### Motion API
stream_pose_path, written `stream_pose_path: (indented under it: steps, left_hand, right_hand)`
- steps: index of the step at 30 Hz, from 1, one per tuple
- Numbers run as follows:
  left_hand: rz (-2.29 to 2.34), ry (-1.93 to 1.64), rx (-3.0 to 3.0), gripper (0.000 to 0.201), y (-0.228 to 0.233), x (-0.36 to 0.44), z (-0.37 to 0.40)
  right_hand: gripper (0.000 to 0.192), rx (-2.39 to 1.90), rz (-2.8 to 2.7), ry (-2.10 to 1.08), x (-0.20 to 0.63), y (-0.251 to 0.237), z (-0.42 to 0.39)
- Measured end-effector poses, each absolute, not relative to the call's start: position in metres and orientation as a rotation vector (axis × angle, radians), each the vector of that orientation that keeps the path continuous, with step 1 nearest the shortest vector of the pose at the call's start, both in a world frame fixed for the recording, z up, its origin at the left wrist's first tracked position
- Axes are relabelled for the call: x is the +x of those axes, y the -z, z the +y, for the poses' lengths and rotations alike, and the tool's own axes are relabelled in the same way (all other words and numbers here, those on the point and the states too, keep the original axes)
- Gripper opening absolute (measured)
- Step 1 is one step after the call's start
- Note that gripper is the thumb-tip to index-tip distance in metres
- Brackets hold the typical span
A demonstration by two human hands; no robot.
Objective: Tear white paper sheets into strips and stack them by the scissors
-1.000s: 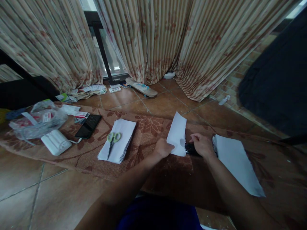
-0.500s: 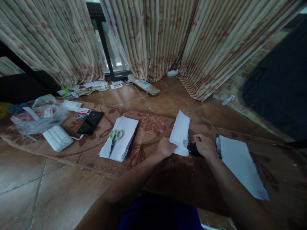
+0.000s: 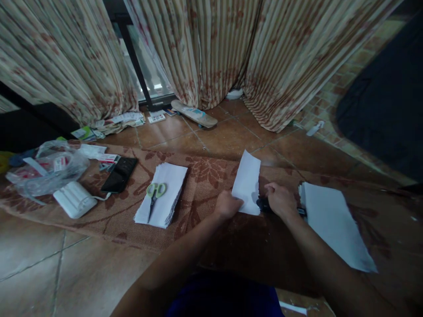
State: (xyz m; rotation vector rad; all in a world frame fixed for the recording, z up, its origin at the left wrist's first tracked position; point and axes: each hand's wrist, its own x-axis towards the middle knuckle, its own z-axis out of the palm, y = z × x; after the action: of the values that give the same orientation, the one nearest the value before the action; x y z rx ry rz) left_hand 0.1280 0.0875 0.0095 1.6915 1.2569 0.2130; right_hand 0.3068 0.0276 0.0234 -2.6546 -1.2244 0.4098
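My left hand [image 3: 228,204] is closed on the lower left edge of a small white paper sheet [image 3: 247,180], thumb on top. Beside the sheet's right edge, my right hand [image 3: 280,198] is curled over a black stapler [image 3: 263,204]. The stapler's rounded front end meets the paper's edge; its rear end shows past the wrist, and the middle is hidden under the hand. A stack of larger white paper [image 3: 333,224] lies right of my right hand. To the left, green-handled scissors [image 3: 153,196] rest on another stack of cut paper [image 3: 173,189].
A patterned brown cloth [image 3: 205,176] covers the low table. On its left are a black phone [image 3: 119,175], a white power bank [image 3: 74,200] cabled to it, and a clear plastic bag [image 3: 49,169]. Beyond stand a skateboard [image 3: 194,114] on the tiles and striped curtains [image 3: 224,57].
The view has shifted a little, so the things on the left sit further left. Both hands keep nearly the same places at the paper and the stapler.
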Motion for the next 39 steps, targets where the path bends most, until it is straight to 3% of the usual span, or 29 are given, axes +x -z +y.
stream_pose_path:
  steps: [9,16,20,29,39]
  left_hand:
    - [1.263,-0.323,1.623,0.009,-0.011,0.126,0.086]
    - [1.158,-0.536,1.465,0.01,-0.001,0.118,0.085]
    - [1.148,-0.641,1.363,0.012,-0.002,0.102,0.079]
    - [1.011,-0.752,1.236,0.023,-0.034,0.092,0.05]
    - [0.841,-0.413,1.148,0.025,-0.054,0.11,0.002]
  right_hand:
    - [0.023,-2.34,-1.023,-0.391,0.298,-0.026,0.026]
    - [0.053,-1.89,-0.654,-0.253,0.31,-0.044,0.001]
    - [0.052,-1.714,-0.579,-0.326,0.286,-0.051,-0.025]
    - [0.039,-1.781,-0.779,-0.715,0.217,-0.043,-0.048]
    - [0.039,-1.948,-0.604,-0.49,0.291,-0.058,-0.119]
